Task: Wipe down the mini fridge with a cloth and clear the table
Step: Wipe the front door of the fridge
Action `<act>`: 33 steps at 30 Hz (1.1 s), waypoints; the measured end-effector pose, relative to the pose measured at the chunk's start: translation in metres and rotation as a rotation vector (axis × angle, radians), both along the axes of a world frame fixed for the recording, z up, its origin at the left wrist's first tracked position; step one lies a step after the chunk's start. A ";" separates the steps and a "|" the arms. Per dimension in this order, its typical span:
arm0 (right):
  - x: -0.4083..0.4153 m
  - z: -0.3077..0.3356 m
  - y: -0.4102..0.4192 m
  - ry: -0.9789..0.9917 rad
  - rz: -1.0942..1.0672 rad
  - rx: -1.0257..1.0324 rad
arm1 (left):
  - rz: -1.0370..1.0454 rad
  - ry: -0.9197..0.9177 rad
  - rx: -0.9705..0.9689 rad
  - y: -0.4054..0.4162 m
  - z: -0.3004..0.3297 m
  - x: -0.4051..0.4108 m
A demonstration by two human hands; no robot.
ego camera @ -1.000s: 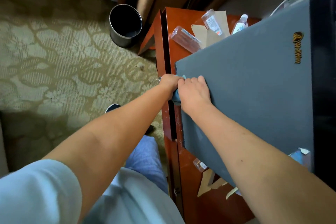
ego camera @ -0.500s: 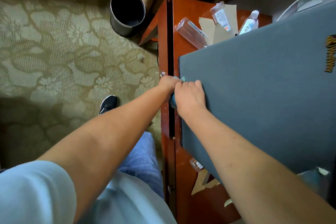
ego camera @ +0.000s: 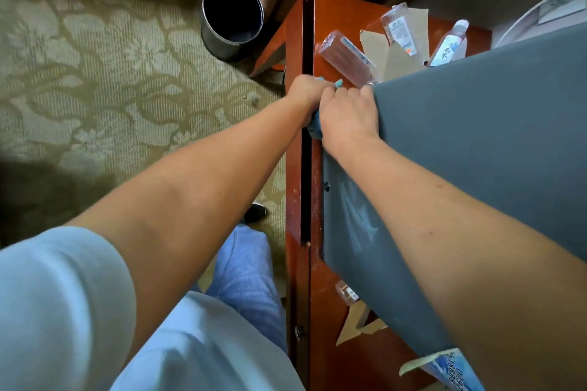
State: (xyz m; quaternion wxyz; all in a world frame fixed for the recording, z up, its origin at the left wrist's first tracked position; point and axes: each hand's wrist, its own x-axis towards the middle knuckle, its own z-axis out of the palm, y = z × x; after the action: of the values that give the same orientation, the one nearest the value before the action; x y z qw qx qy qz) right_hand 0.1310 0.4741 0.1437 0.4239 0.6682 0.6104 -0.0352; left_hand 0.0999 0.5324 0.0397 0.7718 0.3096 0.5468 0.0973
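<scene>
The grey mini fridge [ego camera: 476,143] stands on a red-brown wooden table [ego camera: 320,311], seen from above. At its near upper corner both my hands bunch a teal cloth [ego camera: 313,127] against the fridge's front face. My left hand [ego camera: 305,93] grips the cloth from the left. My right hand [ego camera: 346,114] lies over the fridge's edge with its fingers curled on the cloth. Most of the cloth is hidden under my hands; a small tip [ego camera: 338,83] shows above them. Wet smears show on the fridge face below.
Behind the fridge lie plastic bottles [ego camera: 346,57], [ego camera: 398,27], [ego camera: 449,44] and torn cardboard [ego camera: 400,63]. More cardboard scraps [ego camera: 359,324], a small bottle [ego camera: 346,292] and a blue packet [ego camera: 451,371] sit near me. A dark metal bin [ego camera: 232,17] stands on the patterned carpet.
Both hands with the cloth have slid along the fridge's edge towards its far corner, near the lying bottle. The view has shifted a little.
</scene>
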 end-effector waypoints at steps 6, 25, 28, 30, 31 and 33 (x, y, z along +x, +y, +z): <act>-0.014 -0.013 -0.062 0.043 -0.035 -0.179 | -0.042 0.036 -0.197 -0.087 -0.031 -0.011; -0.023 -0.006 -0.068 0.004 -0.052 -0.155 | -0.002 -0.035 -0.208 -0.090 -0.030 -0.013; -0.029 -0.006 -0.098 0.002 -0.051 -0.175 | -0.005 -0.044 -0.202 -0.121 -0.033 -0.018; -0.034 -0.004 -0.112 -0.007 -0.035 -0.179 | 0.011 -0.052 -0.206 -0.137 -0.029 -0.022; -0.036 -0.002 -0.119 -0.013 -0.033 -0.180 | 0.008 -0.054 -0.214 -0.144 -0.027 -0.024; -0.042 0.001 -0.135 -0.026 -0.043 -0.181 | 0.021 -0.067 -0.234 -0.160 -0.023 -0.028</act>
State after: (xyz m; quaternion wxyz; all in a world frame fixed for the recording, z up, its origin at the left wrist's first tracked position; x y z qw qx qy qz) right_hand 0.0889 0.3387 0.1452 0.4896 0.6407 0.5845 -0.0904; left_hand 0.0720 0.3723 0.0163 0.8194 0.2082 0.5315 0.0514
